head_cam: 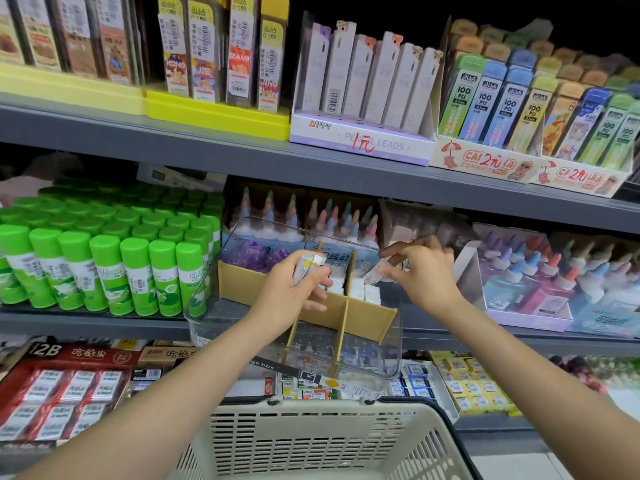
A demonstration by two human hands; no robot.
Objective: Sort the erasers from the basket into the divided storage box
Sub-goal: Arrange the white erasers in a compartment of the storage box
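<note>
- Head view: left hand grips a small stack of erasers over the clear box on the shelf.
- Right hand pinches one eraser, lowering it onto the white rows in the right compartments.
- Several erasers are filed already; the front compartments look empty.
- The basket sits below; what remains inside is out of view, so I judge it midway.

Two hands, one basket, one storage box, three shelves.
</note>
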